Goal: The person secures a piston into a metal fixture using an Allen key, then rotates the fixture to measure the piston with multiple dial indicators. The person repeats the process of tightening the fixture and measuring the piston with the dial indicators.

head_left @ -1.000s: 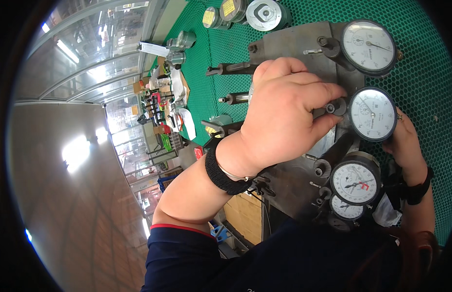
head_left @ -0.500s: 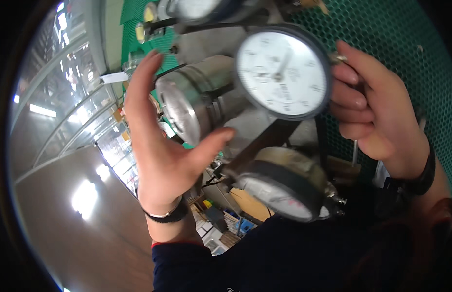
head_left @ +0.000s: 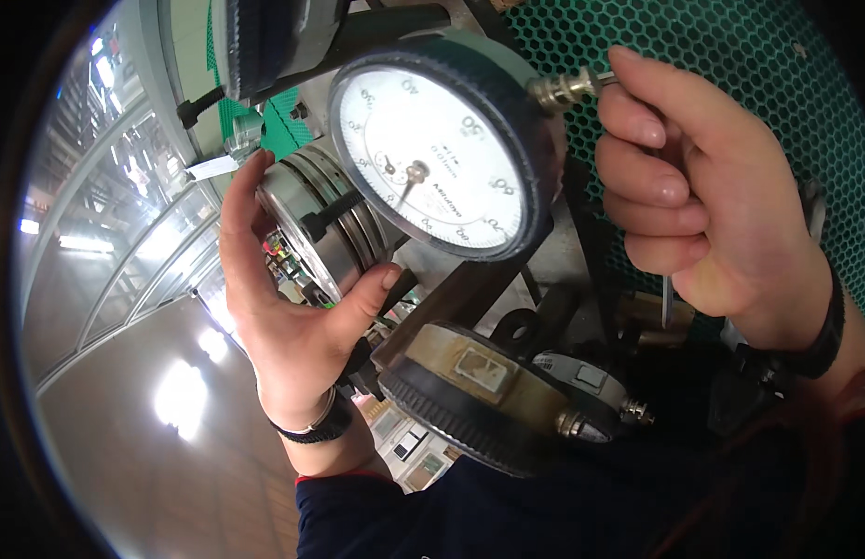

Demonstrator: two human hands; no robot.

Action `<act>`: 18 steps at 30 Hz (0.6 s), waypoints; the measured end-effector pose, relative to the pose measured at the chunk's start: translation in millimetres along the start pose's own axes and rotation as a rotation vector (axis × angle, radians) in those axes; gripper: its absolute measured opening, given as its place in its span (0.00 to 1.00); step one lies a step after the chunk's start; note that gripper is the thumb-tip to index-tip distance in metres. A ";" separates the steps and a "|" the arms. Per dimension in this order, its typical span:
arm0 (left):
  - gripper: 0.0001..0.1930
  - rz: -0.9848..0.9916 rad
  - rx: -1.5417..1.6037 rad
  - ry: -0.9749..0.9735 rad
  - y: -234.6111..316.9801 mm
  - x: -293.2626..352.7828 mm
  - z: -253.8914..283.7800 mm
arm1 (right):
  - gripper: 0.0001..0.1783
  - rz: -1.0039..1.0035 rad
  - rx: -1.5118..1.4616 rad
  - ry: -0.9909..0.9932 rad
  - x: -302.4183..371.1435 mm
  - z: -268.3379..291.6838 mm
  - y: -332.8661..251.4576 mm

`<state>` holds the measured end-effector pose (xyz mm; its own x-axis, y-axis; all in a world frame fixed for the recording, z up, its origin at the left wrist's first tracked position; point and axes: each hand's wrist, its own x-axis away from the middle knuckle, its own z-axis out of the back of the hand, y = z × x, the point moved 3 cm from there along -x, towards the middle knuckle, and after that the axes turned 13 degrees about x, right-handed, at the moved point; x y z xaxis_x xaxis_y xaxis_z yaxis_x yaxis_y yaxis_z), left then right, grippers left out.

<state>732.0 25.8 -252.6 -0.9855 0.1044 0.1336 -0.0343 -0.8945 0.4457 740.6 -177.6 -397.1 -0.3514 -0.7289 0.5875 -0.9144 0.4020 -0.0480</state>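
A grooved metal piston [head_left: 325,214], seen at a tilt, lies between the thumb and fingers of my left hand [head_left: 288,317]. Its grooves ring the side wall, and a black clamp piece crosses them. To its right, a large dial indicator [head_left: 428,158] shows its white face, with the needle pointing down. My right hand [head_left: 702,186] is closed, thumb and index finger pinching the thin spindle end beyond the indicator's brass-coloured stem [head_left: 563,90]. A thin metal rod [head_left: 668,303] sticks out below that fist; its upper part is hidden by the fingers.
Another dial indicator [head_left: 479,391] is nearest my body, edge-on, beside a smaller gauge [head_left: 581,373]. A third gauge's dark rim [head_left: 279,42] enters at the top. Dark metal bars [head_left: 451,289] link the fixture. Green honeycomb matting [head_left: 581,37] lies behind.
The view has shifted, and the central indicator now sits further left, its needle swung from upward to downward. The near gauge shows its side instead of its face. Both hands stay at the fixture.
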 end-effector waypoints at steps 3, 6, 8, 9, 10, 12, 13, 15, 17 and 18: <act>0.50 0.024 0.018 0.014 2.5 0.2 -2.8 | 0.20 -0.011 -0.032 -0.003 3.3 0.7 -1.0; 0.49 0.020 -0.002 0.011 4.7 0.7 -3.2 | 0.19 -0.059 -0.121 -0.025 5.7 0.8 -2.5; 0.51 0.023 0.002 0.002 2.2 2.7 -2.6 | 0.19 -0.104 -0.203 -0.014 7.6 -3.3 -4.4; 0.52 0.024 0.010 0.000 -0.5 4.0 -1.6 | 0.19 -0.107 -0.223 -0.001 7.9 -5.4 -4.3; 0.54 0.018 -0.030 -0.047 -1.3 3.5 0.3 | 0.19 -0.079 -0.197 0.022 7.3 -7.1 -1.7; 0.58 -0.013 -0.103 -0.108 4.8 0.9 12.2 | 0.19 0.012 -0.109 0.008 10.3 -9.1 -0.8; 0.60 -0.053 -0.097 -0.038 4.8 5.1 19.6 | 0.19 0.066 -0.048 -0.026 12.0 -0.1 -0.3; 0.54 -0.068 0.029 0.086 11.4 21.8 43.4 | 0.19 0.252 0.203 0.059 33.7 16.2 -6.8; 0.38 -0.134 0.088 0.233 16.8 49.8 67.6 | 0.20 0.507 0.462 0.246 79.4 22.8 -16.5; 0.35 -0.150 0.167 0.189 14.4 57.4 71.0 | 0.20 0.628 0.530 0.329 103.7 17.4 -20.8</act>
<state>686.7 49.7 -175.6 -0.9856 0.1332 -0.1046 -0.1693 -0.7895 0.5900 719.7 -271.2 -349.3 -0.8190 -0.2311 0.5252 -0.5736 0.3051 -0.7602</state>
